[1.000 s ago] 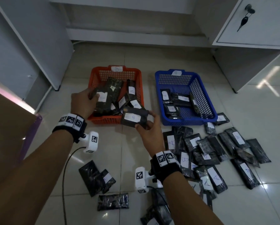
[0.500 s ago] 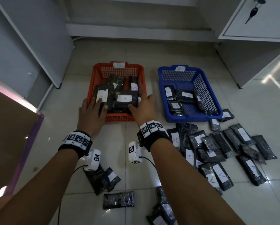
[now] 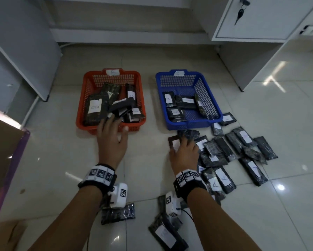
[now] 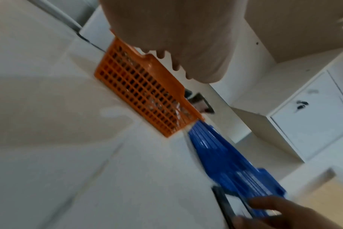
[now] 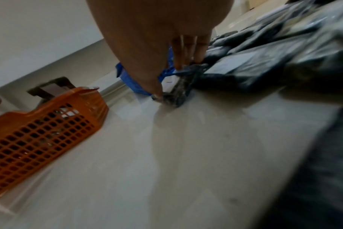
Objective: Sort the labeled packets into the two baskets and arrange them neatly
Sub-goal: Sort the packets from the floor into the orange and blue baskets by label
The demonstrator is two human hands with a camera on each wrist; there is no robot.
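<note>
Fingers, right: your right hand (image 3: 183, 153) pinches a dark packet (image 3: 174, 143) at the near-left edge of the floor pile, thumb on one end, fingertips (image 5: 198, 54) on the other; packet tilted up off the tile.
Fingers, left: your left hand (image 3: 112, 138) hangs spread and relaxed over the near rim of the orange basket (image 3: 79, 116), holding nothing; fingertips overlap the packets inside, contact not clear.
Orange basket: tagged B, several packets piled crookedly.
Blue basket (image 3: 213, 105): just right of the orange one, four or so packets, two readable as A.
Floor pile (image 3: 239, 147): loose packets right of your right hand, overlapping; some labels read A, others blurred or face down.
Hidden: held packet's letter covered by your hand; blue basket's tag unreadable.
Wrist views: motion-blurred; left one shows mostly palm and basket walls.
Near edge: more packets (image 3: 117, 213) under your wrists, partly hidden by the cameras.
</note>
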